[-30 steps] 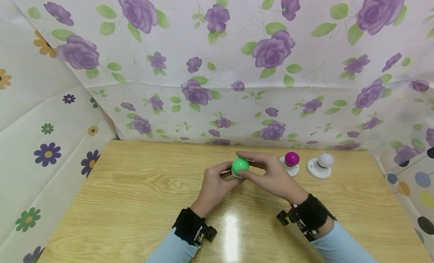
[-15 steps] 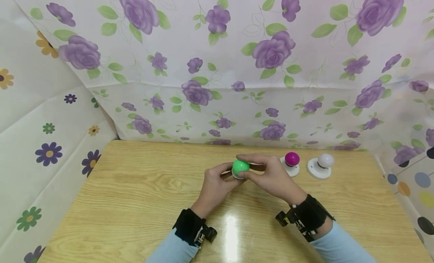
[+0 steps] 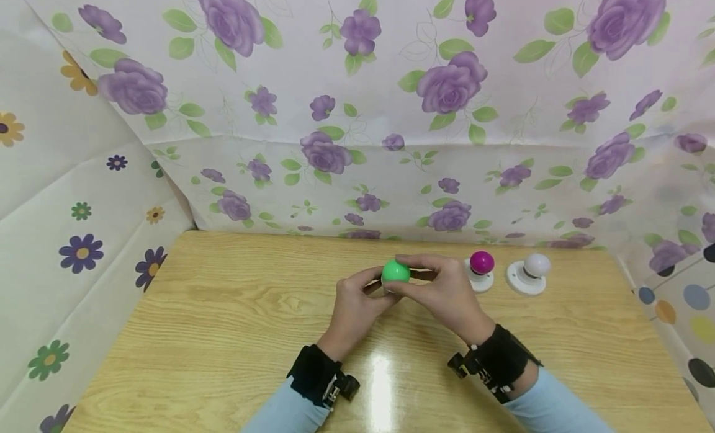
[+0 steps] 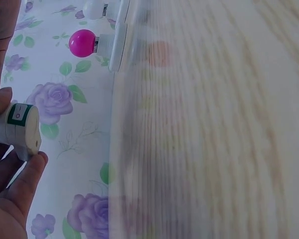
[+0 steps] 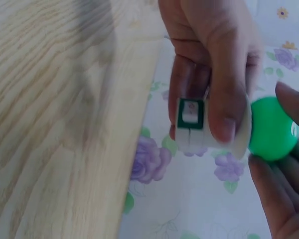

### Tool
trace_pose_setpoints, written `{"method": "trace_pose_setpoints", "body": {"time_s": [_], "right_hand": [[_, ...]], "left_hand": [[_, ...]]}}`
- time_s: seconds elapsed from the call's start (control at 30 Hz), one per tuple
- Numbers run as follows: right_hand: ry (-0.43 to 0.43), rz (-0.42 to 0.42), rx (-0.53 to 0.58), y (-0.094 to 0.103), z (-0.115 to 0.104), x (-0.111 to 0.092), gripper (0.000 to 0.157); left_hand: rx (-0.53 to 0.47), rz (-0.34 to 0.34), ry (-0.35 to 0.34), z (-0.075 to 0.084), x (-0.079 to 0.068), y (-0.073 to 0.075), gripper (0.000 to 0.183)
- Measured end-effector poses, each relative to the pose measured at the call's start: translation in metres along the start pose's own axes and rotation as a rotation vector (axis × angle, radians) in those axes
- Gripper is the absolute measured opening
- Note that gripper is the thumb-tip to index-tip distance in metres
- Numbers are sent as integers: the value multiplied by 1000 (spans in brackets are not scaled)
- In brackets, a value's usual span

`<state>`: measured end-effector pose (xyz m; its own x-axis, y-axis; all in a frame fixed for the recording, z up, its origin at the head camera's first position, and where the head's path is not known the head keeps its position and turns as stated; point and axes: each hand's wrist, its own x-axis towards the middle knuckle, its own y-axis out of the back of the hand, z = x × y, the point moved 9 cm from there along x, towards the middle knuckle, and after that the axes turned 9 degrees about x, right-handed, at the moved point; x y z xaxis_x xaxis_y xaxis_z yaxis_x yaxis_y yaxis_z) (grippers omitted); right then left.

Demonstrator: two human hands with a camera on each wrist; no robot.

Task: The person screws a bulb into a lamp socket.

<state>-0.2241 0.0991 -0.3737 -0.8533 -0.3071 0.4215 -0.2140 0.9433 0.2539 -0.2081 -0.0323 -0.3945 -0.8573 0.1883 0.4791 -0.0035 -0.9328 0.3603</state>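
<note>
A round green bulb (image 3: 396, 271) is seated at the open end of a white lamp socket (image 5: 195, 139) that carries a green-framed rocker switch (image 5: 191, 111). Held above the table, the socket is gripped by my left hand (image 3: 355, 307), its thumb along the side in the right wrist view. My right hand (image 3: 445, 291) pinches the bulb between thumb and fingers from the right. The left wrist view shows the socket's base (image 4: 32, 132), with the bulb out of that view. In the head view, the hands and bulb mostly cover the socket.
Right of the hands, a magenta bulb (image 3: 481, 262) stands in a round white base (image 3: 483, 285). Beside it is a white bulb (image 3: 537, 265) in a similar base (image 3: 525, 286). Flowered cloth (image 3: 357, 172) rises behind the wooden table (image 3: 240, 309).
My right wrist has swung slightly left and the right fingers have shifted on the green bulb, the thumb now lower across its front. My left hand keeps its grip almost in place.
</note>
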Motion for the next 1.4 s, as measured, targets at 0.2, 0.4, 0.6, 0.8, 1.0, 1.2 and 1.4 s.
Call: {"method": "trace_pose_setpoints", "body": {"time_s": [0.2,0.4,0.6,0.8,1.0,1.2,1.4], "right_hand": [[39,14,-46,0,-3,0,41],[35,-132,-88,-5,-10,3,49],[-12,-260,-58,-13,-40,5,46],[-29,-281,-38,-14,-39,5,47],[-47,-262,-18,-12,-29,3,45],[-83,-184,-11,-9,-17,3,42],[-47,-88,-15,-4,0,2,40]], "left_hand": [[8,19,-5,2,0,2,32],[-3,8,-4,3,0,5,34],[-16,-21,-18,1,0,5,36],[-30,-21,-9,-1,-1,4,37],[-28,-13,-18,0,-1,4,36],[-28,-16,-27,0,-1,4,37],[-41,-12,-14,0,0,4,37]]}}
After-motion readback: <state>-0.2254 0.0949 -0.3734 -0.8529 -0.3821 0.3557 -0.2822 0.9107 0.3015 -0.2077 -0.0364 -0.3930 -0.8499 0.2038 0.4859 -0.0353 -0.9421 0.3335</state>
